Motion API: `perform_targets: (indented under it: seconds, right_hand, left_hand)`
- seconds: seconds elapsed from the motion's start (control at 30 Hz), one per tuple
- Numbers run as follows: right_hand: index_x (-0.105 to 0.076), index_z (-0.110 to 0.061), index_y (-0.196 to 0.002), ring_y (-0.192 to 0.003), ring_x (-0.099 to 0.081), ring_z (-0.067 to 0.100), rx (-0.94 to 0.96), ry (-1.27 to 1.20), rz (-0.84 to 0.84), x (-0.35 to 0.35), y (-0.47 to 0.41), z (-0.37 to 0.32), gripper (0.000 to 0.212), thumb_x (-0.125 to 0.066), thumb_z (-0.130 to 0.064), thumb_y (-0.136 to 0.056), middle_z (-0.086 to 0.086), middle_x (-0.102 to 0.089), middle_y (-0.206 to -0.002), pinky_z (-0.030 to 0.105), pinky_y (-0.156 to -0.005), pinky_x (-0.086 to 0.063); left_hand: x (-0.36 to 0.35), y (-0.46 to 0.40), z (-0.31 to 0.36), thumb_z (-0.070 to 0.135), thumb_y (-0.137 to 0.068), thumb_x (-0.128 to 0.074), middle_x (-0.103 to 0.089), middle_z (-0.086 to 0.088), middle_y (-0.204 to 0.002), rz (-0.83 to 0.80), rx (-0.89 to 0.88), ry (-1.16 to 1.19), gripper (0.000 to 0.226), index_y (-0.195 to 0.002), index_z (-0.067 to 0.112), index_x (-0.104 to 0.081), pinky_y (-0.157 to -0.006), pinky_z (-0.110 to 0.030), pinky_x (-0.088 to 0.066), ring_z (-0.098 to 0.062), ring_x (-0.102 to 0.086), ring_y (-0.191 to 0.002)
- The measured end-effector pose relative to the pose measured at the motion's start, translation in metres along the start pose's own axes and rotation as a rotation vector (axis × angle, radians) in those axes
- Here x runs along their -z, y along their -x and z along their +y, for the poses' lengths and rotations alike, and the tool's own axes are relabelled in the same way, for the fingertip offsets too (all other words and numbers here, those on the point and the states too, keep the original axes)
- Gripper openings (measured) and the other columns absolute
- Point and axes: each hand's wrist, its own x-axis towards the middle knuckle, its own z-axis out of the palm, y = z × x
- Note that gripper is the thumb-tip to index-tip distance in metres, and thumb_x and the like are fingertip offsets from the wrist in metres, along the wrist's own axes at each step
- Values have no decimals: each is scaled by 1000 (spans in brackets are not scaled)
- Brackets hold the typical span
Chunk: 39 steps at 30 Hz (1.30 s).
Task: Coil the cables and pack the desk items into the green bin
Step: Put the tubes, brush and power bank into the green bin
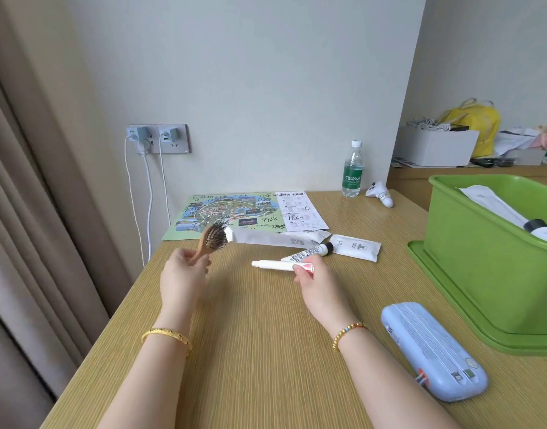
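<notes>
Wooden hairbrush (212,239) is gripped by left hand (182,275), white tube (278,265) pinched by right hand (315,281), both above tabletop (259,351). Both should be carried right & lowered into green bin (470,258) w/o snagging bristles.

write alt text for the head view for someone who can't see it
Over a wooden desk, the left hand holds a wooden hairbrush and the right hand holds a white tube. A green bin with items inside stands at right, a blue case in front of it. Behind lie more tubes, a map and a water bottle.
</notes>
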Motion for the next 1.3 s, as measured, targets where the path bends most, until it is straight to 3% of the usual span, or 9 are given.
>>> perform_targets:
  seconds: [0.13,0.23,0.4,0.5,0.73,0.9,1.0,1.07,1.3]
  right_hand:
    - [-53,-32,-77,-51,-51,0,-14,-314,108,4,0,-8,15,-51,-27,-92,-8,-61,-67,16,-46,-37]
    - [-55,-32,-75,-48,-48,-1,17,-433,246,9,2,-13,16,-54,-27,-90,-10,-56,-57,16,-47,-37]
    - [-55,-26,-78,-55,-50,-3,55,-523,466,24,2,-19,12,-55,-28,-90,-11,-57,-63,14,-53,-39]
    - [-48,-22,-69,-50,-45,1,21,-524,549,33,2,-22,24,-55,-31,-89,-10,-48,-55,15,-50,-33]
    - [-42,-25,-65,-49,-44,0,98,-481,701,83,8,-35,29,-52,-30,-92,-10,-44,-51,15,-49,-32]
    - [-63,-21,-95,-73,-57,9,187,-418,741,148,11,-35,11,-53,-23,-91,-4,-66,-79,17,-64,-41]
    - [-65,-18,-97,-73,-54,8,244,-286,795,201,15,-28,13,-54,-20,-90,-10,-61,-77,18,-63,-41]
    - [-64,-17,-97,-75,-54,11,222,-190,810,238,17,-19,14,-52,-20,-90,-11,-60,-77,22,-63,-40]
    - [-65,-12,-103,-100,-52,36,-18,206,701,327,24,29,24,-44,-15,-90,13,-67,-100,43,-82,-47]
  left_hand:
    - [-1,7,14,16,-91,-57,-70,2,-88,-102,-19,403,15,-105,15,-62,-75,-26,-49,-12,-68,-84]
    - [-7,16,23,18,-94,-52,-70,0,-99,-153,-74,454,17,-110,17,-57,-83,-28,-47,-9,-64,-90]
    - [-13,41,33,20,-95,-48,-70,-4,-103,243,-498,27,21,-114,13,-55,-69,-32,-43,-30,-63,-86]
    - [-14,52,48,25,-97,-44,-71,0,-103,293,-439,118,23,-116,15,-52,-69,-28,-40,-26,-65,-89]
    - [-47,77,99,25,-96,-44,-63,5,-77,-33,-357,205,22,-114,15,-53,-67,-34,-45,-25,-59,-73]
    - [-84,115,166,16,-99,-32,-51,-1,-73,-326,-362,352,23,-122,14,-36,-59,-29,-39,-14,-46,-58]
    - [-105,144,212,1,-95,-27,-47,-10,-90,-456,-501,379,22,-102,19,-36,-65,-25,-45,-13,-44,-65]
    - [-121,159,239,8,-93,-28,-49,-5,-86,-498,-509,331,20,-105,15,-43,-75,-35,-45,-22,-46,-73]
    - [-178,207,303,24,-95,-30,-62,-8,-101,-789,-456,254,31,-116,12,-48,-74,-28,-41,-21,-52,-90]
